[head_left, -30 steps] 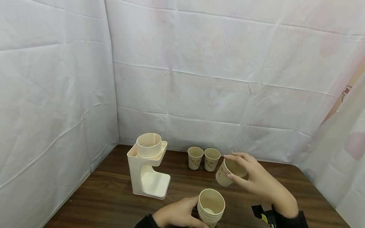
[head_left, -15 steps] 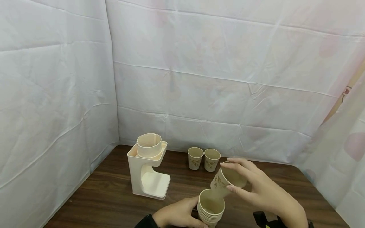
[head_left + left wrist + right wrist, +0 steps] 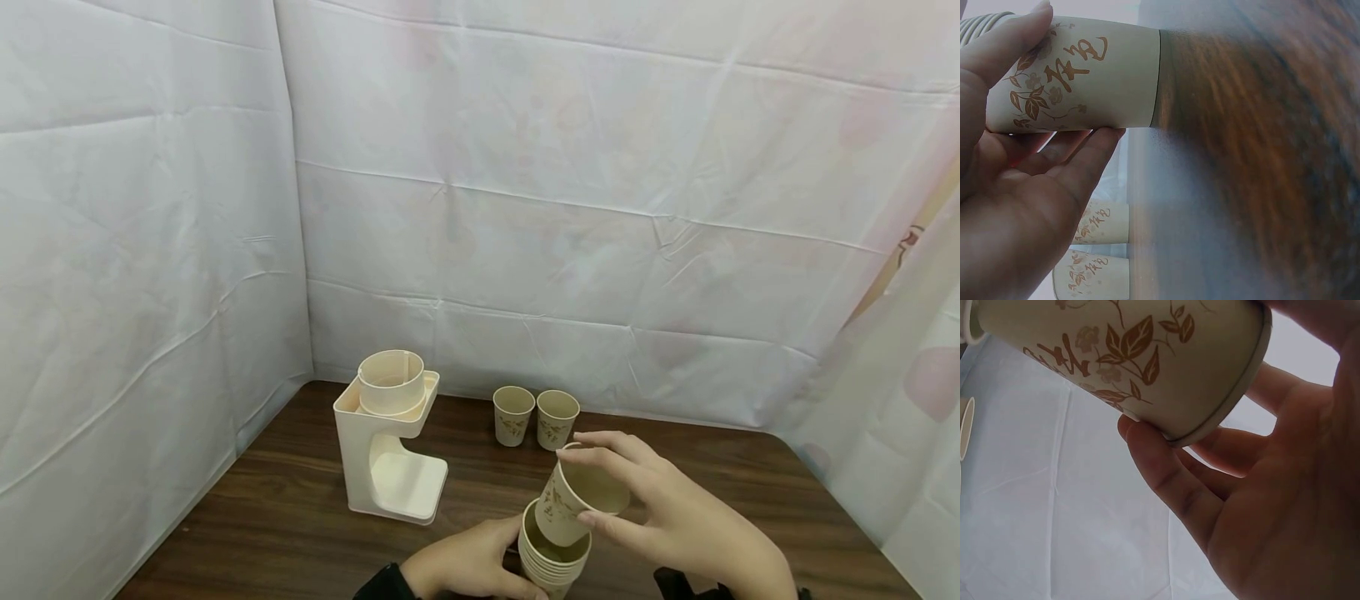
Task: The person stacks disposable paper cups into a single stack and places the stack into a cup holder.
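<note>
My left hand (image 3: 468, 557) grips a stack of nested paper cups (image 3: 549, 575) at the front of the table. In the left wrist view, the thumb and fingers wrap the printed outer cup (image 3: 1094, 81), which stands on the wood. My right hand (image 3: 663, 512) pinches a single paper cup (image 3: 557, 510) near its rim, thumb on one side and fingers on the other. That cup is tilted, and its lower end dips into the mouth of the stack. Brown leaf print shows on this cup's side (image 3: 1141, 356) in the right wrist view.
Two more paper cups, a left one (image 3: 513, 421) and a right one (image 3: 556, 423), stand upright at the back. Left of them is a cream C-shaped stand (image 3: 362, 467) with a round holder (image 3: 392, 385) on top. White cloth (image 3: 480, 208) hangs behind the dark wooden table (image 3: 270, 500).
My right hand has brought its cup left and toward me, from beside the back cups into the stack's mouth. My left hand and the stack have stayed put.
</note>
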`<action>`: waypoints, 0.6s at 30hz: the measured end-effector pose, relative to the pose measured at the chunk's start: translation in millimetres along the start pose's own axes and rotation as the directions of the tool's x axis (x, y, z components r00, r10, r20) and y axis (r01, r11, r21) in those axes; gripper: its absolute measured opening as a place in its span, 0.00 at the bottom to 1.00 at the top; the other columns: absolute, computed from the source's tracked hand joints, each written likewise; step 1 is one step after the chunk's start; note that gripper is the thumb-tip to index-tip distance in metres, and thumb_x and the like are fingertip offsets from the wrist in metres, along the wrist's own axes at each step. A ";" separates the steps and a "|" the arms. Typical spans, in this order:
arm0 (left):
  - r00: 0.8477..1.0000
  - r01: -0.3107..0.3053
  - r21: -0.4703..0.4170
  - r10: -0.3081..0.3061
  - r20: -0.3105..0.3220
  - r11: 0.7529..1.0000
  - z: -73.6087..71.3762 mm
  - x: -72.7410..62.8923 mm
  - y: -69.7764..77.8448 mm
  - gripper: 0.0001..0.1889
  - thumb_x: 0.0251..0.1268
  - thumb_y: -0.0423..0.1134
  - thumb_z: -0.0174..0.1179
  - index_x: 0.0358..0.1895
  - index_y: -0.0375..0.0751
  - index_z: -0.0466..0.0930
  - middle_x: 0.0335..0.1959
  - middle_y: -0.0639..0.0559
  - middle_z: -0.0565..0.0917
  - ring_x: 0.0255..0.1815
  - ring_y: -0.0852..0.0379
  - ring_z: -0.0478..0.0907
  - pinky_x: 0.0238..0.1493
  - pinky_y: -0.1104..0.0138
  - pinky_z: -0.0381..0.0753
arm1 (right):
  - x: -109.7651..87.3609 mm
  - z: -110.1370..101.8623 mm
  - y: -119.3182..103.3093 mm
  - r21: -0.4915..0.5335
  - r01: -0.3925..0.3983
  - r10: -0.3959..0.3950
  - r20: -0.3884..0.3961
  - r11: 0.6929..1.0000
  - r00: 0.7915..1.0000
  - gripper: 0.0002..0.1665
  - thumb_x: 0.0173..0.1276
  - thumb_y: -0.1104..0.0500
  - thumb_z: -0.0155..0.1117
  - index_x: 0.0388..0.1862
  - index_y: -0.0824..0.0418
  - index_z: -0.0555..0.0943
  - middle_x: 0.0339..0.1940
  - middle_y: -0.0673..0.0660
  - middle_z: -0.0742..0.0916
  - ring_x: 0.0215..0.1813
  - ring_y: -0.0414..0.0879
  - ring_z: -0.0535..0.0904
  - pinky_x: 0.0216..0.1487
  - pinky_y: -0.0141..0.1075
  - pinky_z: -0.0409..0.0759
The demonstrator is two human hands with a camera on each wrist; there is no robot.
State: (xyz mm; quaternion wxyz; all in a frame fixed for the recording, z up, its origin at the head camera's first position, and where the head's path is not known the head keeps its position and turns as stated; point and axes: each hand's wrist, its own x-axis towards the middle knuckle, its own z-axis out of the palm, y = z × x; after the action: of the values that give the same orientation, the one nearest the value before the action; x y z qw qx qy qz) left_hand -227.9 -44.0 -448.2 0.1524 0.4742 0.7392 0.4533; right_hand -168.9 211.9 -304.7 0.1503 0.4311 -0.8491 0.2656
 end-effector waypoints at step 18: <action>1.000 0.016 -0.014 -0.016 -0.002 1.000 -0.2 -1.1 1.1 0.31 0.63 0.43 0.71 0.67 0.53 0.66 0.58 0.67 0.77 0.59 0.69 0.74 0.59 0.69 0.73 | 5.6 20.3 7.6 -0.123 0.074 -0.063 0.093 0.990 0.994 0.29 0.70 0.46 0.69 0.68 0.43 0.74 0.66 0.44 0.75 0.65 0.42 0.72 0.56 0.38 0.78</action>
State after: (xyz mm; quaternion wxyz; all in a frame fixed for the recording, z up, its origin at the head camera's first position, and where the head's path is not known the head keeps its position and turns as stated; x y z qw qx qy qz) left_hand -226.9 -44.9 -447.4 0.1587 0.4668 0.7399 0.4578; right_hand -178.9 200.1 -321.0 0.1484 0.4610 -0.8548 0.1866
